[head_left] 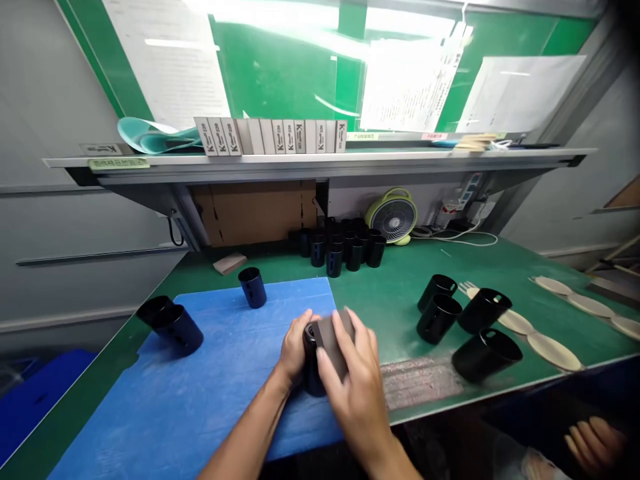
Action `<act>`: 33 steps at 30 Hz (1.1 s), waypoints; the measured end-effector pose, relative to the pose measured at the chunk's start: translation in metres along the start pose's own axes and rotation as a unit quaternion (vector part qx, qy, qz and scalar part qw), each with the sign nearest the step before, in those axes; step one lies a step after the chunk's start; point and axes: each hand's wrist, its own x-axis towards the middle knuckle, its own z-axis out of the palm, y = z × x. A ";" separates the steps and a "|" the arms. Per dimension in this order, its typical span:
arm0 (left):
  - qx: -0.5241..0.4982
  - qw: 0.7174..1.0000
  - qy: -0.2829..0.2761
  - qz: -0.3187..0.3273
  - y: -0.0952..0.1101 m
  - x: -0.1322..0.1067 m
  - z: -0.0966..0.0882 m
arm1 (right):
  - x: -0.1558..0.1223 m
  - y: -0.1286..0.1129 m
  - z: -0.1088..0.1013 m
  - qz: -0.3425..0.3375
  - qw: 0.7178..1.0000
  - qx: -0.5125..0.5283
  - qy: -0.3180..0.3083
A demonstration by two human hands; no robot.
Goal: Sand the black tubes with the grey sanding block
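Observation:
My left hand (pixel 295 347) is wrapped around a black cylinder (pixel 313 370) at the right edge of the blue mat (pixel 210 373). In my right hand (pixel 357 380) is a grey-brown sanding block (pixel 334 341), pressed against the cylinder's right side near its top. The cylinder is partly hidden by the block and both hands. Farther back on the mat stands another black cylinder (pixel 253 288). At the mat's left edge are two more, the nearer one (pixel 179 329) leaning and overlapping the other (pixel 154 308).
Several black cylinders (pixel 334 259) cluster at the back near a green fan (pixel 394 219). More cylinders (pixel 439 319) stand to the right, beside a worn strip (pixel 420 383) and pale oval pieces (pixel 555 351). A shelf (pixel 320 158) with boxed blocks crosses above. Another person's hand (pixel 595 443) shows lower right.

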 end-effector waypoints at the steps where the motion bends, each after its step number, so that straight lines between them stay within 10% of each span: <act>1: 0.018 1.000 0.005 0.021 0.000 0.000 0.000 | 0.001 -0.001 0.000 0.000 1.000 -0.002 0.000; 20: 0.084 0.994 0.024 0.060 0.010 0.000 0.001 | -0.005 0.000 0.005 -0.034 0.999 -0.006 0.022; 33: -0.104 0.978 -0.146 -0.107 0.021 0.000 0.013 | -0.008 0.046 0.003 0.092 0.987 0.080 0.104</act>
